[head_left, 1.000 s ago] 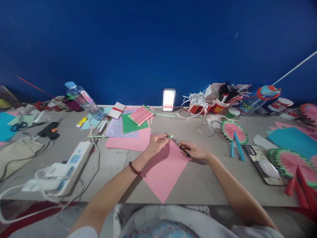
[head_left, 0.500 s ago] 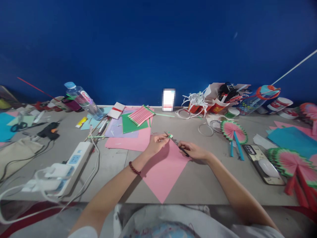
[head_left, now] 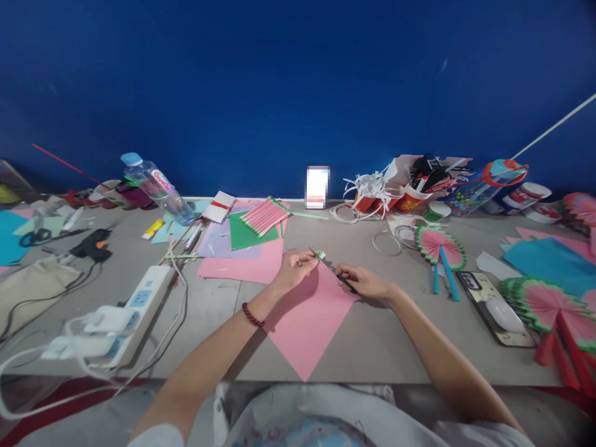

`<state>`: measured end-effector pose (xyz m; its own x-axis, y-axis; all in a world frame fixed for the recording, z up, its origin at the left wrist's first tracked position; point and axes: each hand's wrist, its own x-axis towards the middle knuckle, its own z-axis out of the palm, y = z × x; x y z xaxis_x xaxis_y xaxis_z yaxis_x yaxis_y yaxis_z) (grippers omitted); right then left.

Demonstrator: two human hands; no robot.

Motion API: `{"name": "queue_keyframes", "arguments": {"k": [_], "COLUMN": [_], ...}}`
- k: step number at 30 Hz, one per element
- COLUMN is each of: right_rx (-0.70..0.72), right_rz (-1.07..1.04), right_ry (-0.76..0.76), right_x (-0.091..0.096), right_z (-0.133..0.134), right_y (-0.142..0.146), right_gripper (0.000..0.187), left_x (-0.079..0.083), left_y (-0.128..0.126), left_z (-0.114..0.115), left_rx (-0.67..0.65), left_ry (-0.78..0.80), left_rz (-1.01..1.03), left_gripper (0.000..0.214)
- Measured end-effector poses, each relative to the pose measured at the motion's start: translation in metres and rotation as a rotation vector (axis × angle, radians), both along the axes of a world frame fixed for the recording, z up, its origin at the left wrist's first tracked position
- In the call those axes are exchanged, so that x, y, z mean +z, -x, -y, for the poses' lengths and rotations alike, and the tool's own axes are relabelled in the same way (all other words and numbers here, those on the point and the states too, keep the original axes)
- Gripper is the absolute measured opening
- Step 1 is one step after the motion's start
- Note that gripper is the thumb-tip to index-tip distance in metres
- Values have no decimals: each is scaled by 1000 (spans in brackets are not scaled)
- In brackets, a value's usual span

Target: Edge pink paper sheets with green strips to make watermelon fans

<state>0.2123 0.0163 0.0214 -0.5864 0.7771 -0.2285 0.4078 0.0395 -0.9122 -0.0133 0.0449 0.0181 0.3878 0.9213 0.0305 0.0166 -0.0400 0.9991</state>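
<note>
Over a pink paper sheet [head_left: 307,329], my left hand [head_left: 298,266] pinches a small folded paper piece [head_left: 321,255] with green and white edges. My right hand [head_left: 365,282] is closed round dark-handled scissors [head_left: 345,284]. Their thin blades point up and left to the paper piece at my left fingertips. Whether the blades touch the paper is too small to tell. The pink sheet lies turned, one corner towards the table's front edge. Behind my left hand, a pleated pink and green paper [head_left: 265,216] rests on green paper [head_left: 251,239].
Left are a power strip [head_left: 144,310] with white cables, a tilted bottle [head_left: 161,189] and a glue gun [head_left: 93,246]. At the right lie paper fans [head_left: 440,245] and a phone [head_left: 493,310] under a white mouse [head_left: 504,315]. Cups of paper strips [head_left: 372,195] stand behind.
Almost nothing differs. The scissors have shifted very slightly in my right hand; my left hand and the pink sheet stay in place.
</note>
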Motion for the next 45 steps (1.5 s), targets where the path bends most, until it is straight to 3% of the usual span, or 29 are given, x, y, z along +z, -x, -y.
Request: {"name": "queue_keyframes", "arguments": {"k": [20, 45], "right_rx": [-42, -113], "right_rz": [-37, -119], "right_ry": [11, 168], "right_x": [1, -8], "right_z": [4, 5], "right_y": [4, 4], "right_gripper": [29, 32], "left_x": [-2, -3], "left_y": [-1, 0], "left_z": [-1, -1], "left_rx": [24, 47], "left_ry": [-11, -2], "left_rz": [-11, -14], "left_gripper": [43, 40]}}
